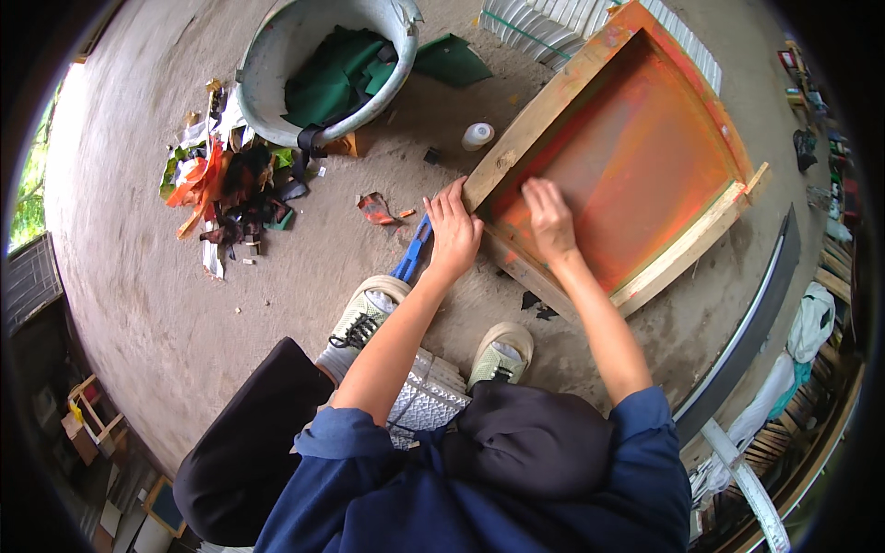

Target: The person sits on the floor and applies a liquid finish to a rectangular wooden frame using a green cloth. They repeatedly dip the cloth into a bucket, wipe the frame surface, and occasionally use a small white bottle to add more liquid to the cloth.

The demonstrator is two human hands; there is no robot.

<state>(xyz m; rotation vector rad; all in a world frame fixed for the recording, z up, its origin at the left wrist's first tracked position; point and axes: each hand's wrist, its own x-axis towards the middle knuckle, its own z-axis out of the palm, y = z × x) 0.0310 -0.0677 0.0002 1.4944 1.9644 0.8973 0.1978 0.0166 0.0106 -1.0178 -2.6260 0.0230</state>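
A wooden screen frame (519, 140) with an orange-stained panel (636, 152) stands tilted in front of me, to the right. My left hand (454, 230) grips its near left corner, fingers along the outer edge. Over the panel's near left part is my right hand (551, 221), slightly smeared by motion. Its fingers are curled together, and whatever they hold, if anything, is hidden. A blue plastic-looking strip or handle (413, 251) lies beneath my left wrist, beside my left shoe. What holds the frame up cannot be seen.
A pale tub (253, 83) of dark green sheet pieces stands far left, near a heap of colourful scraps (241, 189). A small white bottle (477, 136) is left of the frame. Stacked white sheets (530, 32) lie behind it; a dark strip (751, 318) runs at right.
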